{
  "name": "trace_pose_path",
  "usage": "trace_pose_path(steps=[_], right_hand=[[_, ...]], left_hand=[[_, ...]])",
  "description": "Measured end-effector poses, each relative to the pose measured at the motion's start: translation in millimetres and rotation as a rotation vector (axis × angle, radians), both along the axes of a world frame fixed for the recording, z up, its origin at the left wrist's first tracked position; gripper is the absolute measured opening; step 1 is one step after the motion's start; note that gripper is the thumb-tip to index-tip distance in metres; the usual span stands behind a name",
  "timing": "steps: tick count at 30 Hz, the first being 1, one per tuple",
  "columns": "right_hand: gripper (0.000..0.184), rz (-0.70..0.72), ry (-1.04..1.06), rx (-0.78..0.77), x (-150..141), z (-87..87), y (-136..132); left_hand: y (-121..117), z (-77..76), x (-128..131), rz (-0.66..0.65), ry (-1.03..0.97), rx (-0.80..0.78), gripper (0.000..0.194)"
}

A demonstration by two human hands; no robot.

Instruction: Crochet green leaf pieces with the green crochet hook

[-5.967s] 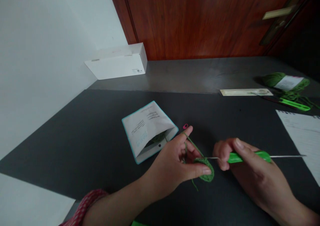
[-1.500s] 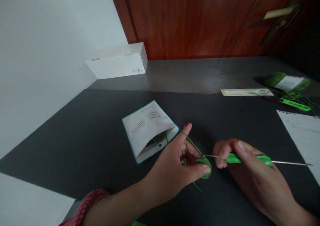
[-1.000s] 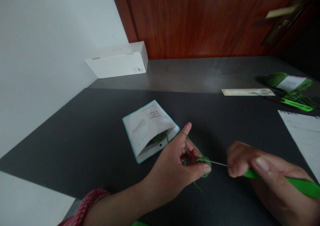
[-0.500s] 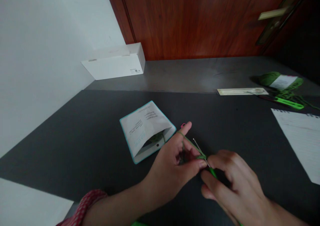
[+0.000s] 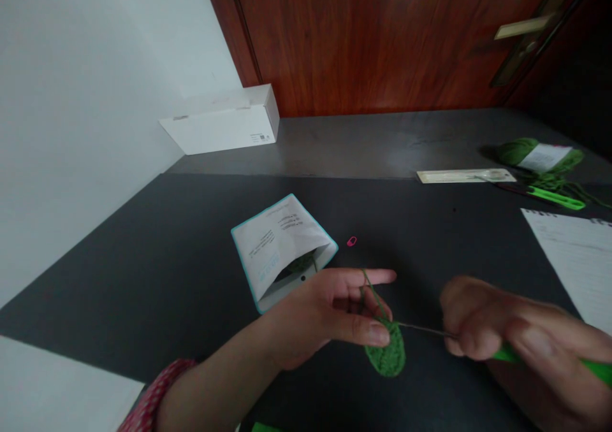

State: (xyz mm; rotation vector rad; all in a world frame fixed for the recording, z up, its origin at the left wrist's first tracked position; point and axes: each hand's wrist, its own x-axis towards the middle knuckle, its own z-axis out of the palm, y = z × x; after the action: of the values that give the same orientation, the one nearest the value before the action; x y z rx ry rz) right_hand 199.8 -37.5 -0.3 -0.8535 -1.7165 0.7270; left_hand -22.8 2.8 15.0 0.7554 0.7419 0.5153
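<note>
My left hand [image 5: 344, 311] pinches a small oval piece of green crochet [image 5: 389, 352] between thumb and fingers, and its index finger points out to the right. A strand of green yarn [image 5: 371, 285] loops over that finger and runs down to the piece's top edge. My right hand [image 5: 516, 343], a little blurred, is closed around the green handle of a crochet hook [image 5: 428, 331]. The hook's thin metal shaft reaches left to the top edge of the crochet; its tip is hidden there.
A white pouch [image 5: 282, 241] with blue edging lies open, green yarn inside. Near it is a pink stitch marker [image 5: 352, 241]. At right are a yarn skein [image 5: 542, 157], green-handled scissors or a similar tool [image 5: 557, 197], a flat strip [image 5: 463, 176] and lined paper [image 5: 568, 260]. A white box [image 5: 224, 126] stands behind.
My right hand has swung back to the right, pulling the hook's handle away from the left hand. My left hand has turned and lowered, so more of the crochet and the pink marker show.
</note>
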Motion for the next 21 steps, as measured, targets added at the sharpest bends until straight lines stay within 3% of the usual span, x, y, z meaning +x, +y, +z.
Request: trace_pose_path(steps=[3,5,15,21], right_hand=[[0.032,0.126,0.327,-0.223,-6,-3.9,6],[0.032,0.124,0.401,-0.273,-8,-7.2,6],[0.032,0.185,0.430,-0.333,-6,-10.0,3],[0.034,0.235,0.436,-0.357,-4,-15.7,0]], left_hand=[[0,-0.4,-1,0.013,0.002,0.002,0.062],[1,-0.2,-1,0.029,0.011,0.005,0.063],[1,-1.4,3,0.051,-0.008,0.007,0.066],[1,1.2,4,0.072,0.016,0.029,0.087]])
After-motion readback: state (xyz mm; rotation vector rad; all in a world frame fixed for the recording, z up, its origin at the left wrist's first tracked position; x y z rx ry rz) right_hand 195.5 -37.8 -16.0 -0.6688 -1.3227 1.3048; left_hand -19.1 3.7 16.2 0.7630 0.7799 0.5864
